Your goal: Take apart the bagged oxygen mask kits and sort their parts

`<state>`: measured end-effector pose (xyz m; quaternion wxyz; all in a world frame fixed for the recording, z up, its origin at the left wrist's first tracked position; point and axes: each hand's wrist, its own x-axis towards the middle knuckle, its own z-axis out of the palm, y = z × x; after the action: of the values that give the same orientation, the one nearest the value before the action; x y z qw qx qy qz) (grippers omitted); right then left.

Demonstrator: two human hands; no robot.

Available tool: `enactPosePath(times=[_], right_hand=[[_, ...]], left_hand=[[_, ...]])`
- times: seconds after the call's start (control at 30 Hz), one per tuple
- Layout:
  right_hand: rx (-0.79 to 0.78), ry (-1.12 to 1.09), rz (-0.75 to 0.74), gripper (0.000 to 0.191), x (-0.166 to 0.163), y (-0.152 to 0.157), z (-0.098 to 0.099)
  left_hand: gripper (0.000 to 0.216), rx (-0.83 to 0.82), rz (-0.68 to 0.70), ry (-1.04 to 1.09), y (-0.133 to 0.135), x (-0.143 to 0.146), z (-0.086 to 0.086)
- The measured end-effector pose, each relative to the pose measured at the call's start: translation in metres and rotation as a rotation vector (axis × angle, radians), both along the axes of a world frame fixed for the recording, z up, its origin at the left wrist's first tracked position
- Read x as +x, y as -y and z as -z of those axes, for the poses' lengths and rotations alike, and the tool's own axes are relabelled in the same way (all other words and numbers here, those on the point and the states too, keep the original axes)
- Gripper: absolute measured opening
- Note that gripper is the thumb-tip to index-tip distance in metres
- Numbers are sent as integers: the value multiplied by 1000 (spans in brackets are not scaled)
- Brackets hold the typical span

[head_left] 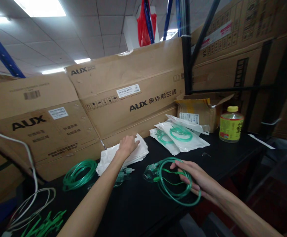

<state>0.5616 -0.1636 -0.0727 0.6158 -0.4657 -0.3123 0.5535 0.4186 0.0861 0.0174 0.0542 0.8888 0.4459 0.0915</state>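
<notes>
My left hand (128, 144) reaches forward and rests on a stack of flat white plastic bags (138, 154), fingers curled on the top bag. My right hand (196, 177) lies over a coil of green tubing with a clear mask (173, 184) on the black table (138, 207), fingers closed around the coil's right side. Another clear mask piece (123, 174) lies under my left forearm.
A second green tubing coil (80, 174) lies at the left. Sealed bags with green coils (180, 135) sit behind, beside an open cardboard box (202, 107) and a yellow-labelled bottle (231, 124). Large AUX cartons (123, 98) wall off the back. White cable (32, 200) hangs left.
</notes>
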Motion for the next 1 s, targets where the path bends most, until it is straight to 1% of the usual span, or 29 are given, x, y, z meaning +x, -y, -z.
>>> enactPosePath(times=[0.1,0.17,0.23,0.3,0.37,0.43,0.5,0.57,0.67,0.7,0.77,0.83,0.87,0.9,1.0], right_hand=[[-20,50,-55,45,2,-2,1],[-42,82,-123,44,6,-3,2],[-77,120,-202,42,9,-6,2],[-116,177,-278,42,11,-10,0],[-149,277,-324,45,10,-15,-4],[-157,385,-323,49,4,-21,-6],[-138,470,-281,51,-4,-28,-6],[-99,541,-207,48,-14,-35,-3],[7,676,-62,35,-28,-43,5],[67,764,0,29,-31,-44,8],[233,1022,135,20,-37,-44,14],[419,1299,217,26,-41,-45,18],[499,1396,217,30,-42,-45,19],[562,1449,188,33,-44,-47,20],[728,1507,24,29,-50,-53,16]], left_hand=[[34,20,146,191,36,-4,-8],[37,-1,241,274,66,-15,-6],[36,-32,295,317,96,-33,6],[35,-88,313,404,122,-55,25],[40,-166,271,449,140,-78,47],[42,-207,200,440,150,-97,66],[40,-202,113,436,154,-111,78],[33,-172,71,446,154,-119,83],[18,-110,96,464,154,-124,81],[16,-88,100,467,155,-125,80],[16,-50,96,465,155,-125,79],[16,-36,91,462,155,-125,80],[16,-37,93,465,155,-125,81],[16,-41,97,471,156,-125,82],[17,-46,135,499,155,-123,85]])
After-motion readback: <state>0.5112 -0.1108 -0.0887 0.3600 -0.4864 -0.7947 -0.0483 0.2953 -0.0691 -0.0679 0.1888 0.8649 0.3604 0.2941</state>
